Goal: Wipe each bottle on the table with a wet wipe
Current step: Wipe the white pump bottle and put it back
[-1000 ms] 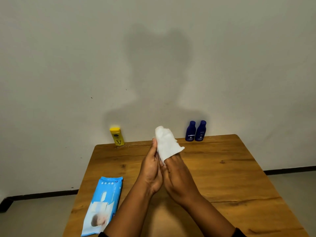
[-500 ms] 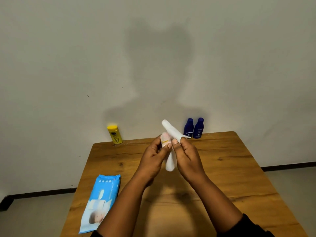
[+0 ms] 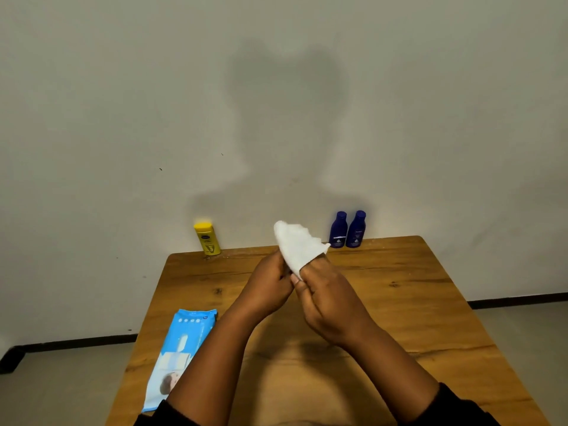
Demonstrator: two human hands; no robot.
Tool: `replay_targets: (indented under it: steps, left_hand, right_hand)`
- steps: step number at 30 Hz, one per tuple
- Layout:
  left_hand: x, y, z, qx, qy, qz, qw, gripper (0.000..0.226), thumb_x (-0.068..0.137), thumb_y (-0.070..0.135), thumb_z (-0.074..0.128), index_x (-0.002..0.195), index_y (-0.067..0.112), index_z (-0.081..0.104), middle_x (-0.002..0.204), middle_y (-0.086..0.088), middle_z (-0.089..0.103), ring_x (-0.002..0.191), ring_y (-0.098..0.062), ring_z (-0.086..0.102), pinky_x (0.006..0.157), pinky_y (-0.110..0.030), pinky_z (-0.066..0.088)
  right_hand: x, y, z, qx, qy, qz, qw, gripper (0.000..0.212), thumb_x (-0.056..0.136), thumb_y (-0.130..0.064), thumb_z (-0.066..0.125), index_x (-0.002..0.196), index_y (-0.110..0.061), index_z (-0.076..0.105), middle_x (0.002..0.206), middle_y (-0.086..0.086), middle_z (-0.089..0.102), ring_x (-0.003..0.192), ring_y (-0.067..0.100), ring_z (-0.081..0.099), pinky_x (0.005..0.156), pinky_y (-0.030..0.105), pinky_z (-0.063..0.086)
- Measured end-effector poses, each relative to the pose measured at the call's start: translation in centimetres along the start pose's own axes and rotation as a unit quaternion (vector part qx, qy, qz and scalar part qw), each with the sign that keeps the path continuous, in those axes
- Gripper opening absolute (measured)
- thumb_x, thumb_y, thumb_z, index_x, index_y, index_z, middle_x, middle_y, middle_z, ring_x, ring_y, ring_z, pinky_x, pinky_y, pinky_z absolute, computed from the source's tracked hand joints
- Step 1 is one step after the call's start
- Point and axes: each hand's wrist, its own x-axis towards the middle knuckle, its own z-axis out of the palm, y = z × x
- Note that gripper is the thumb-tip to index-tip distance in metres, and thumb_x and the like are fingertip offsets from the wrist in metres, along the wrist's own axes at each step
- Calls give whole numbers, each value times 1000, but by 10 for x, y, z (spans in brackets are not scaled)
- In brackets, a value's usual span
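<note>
A white wet wipe (image 3: 296, 245) stands up in a cone above the table's middle, pinched between both hands. My left hand (image 3: 267, 284) is closed around its lower left side. My right hand (image 3: 332, 302) has its fingers inside or behind the wipe from the right. The wipe hides whatever it covers; half a second ago a small pale bottle showed in my left fingers. A yellow bottle (image 3: 207, 239) stands at the far left edge by the wall. Two dark blue bottles (image 3: 338, 230) (image 3: 356, 229) stand side by side at the far right.
A light blue pack of wet wipes (image 3: 181, 348) lies flat on the wooden table (image 3: 399, 302) near its left front edge. The table's far edge meets a plain wall. Grey floor lies on both sides.
The wipe went from a narrow fold beside an exposed small pale bottle to a cone covering it. Both hands shifted slightly and closed together again.
</note>
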Motion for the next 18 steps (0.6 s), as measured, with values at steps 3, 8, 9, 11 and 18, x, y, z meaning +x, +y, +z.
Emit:
replay_targets:
  steps: [3,8,9,11,18]
  left_hand:
    - [-2,3,-2,-10,-12,-1,1000,34,97,20,58,131,24,56,123,10,66,113,-6,62,94,-25,52]
    - [-4,8,0,-187,13,-85,979,29,94,29,62,122,27,53,114,3,72,105,-16,67,89,-34,55]
    - [-4,8,1,-213,20,-93,972,27,95,29,61,122,26,54,114,1,72,104,-19,68,88,-36,55]
    - [-3,10,3,-283,46,-114,951,25,97,27,58,121,23,57,114,-2,73,100,-19,70,81,-35,58]
    - [4,9,6,-398,115,-136,900,21,99,25,51,117,18,60,99,-3,75,82,-12,73,64,-27,58]
  right_hand:
    - [3,4,-1,69,35,74,994,21,99,-21,45,113,-14,59,109,0,63,102,12,59,82,26,49]
    - [14,-3,-16,416,131,324,840,17,99,-21,47,92,-27,62,90,-7,66,84,6,64,75,21,53]
    - [14,-6,-15,449,142,335,816,17,98,-22,48,92,-29,62,95,-4,67,87,6,64,77,24,53]
    - [14,-12,-13,468,148,349,798,13,98,-26,49,97,-30,61,102,1,67,90,10,65,76,27,55]
    - [-15,-29,24,234,112,335,906,23,97,-36,44,106,-20,57,104,6,63,93,13,63,62,17,51]
